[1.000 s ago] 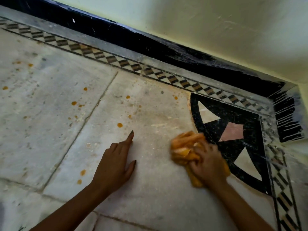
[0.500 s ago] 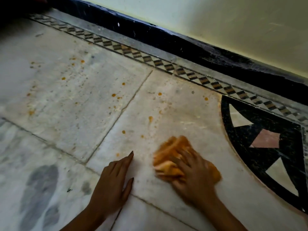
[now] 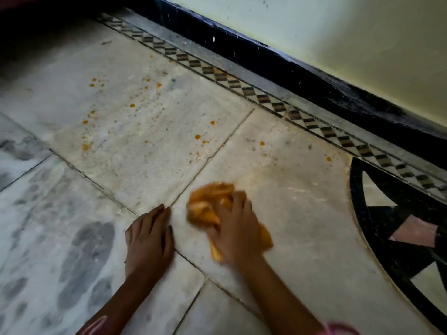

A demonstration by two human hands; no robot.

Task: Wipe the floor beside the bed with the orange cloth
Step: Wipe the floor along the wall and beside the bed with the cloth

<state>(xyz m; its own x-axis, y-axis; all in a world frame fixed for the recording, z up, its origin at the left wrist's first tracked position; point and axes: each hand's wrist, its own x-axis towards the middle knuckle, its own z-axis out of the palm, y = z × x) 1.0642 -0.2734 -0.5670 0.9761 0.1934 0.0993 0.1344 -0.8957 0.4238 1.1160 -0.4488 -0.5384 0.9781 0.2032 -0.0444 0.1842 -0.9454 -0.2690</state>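
Observation:
My right hand (image 3: 235, 228) grips the bunched orange cloth (image 3: 208, 204) and holds it down on the pale marble floor (image 3: 290, 209), near a tile joint. The cloth sticks out ahead of my fingers and behind my palm. Just to its left, my left hand (image 3: 148, 238) rests flat on the floor with its fingers straight and together. Several orange spots (image 3: 198, 137) dot the tiles farther away from me. A dark shadowed area (image 3: 36, 22) fills the top left; whether it is the bed I cannot tell.
A black skirting (image 3: 302, 68) and pale wall run diagonally across the top right, with a checkered inlay strip (image 3: 266, 99) along the floor edge. A black curved inlay with pink and white shapes (image 3: 399, 228) lies at the right. Grey-veined tiles lie at the lower left.
My right hand has slid the cloth left along the floor, away from the black inlay. The view has swung left too, and my left hand now lies right beside the cloth.

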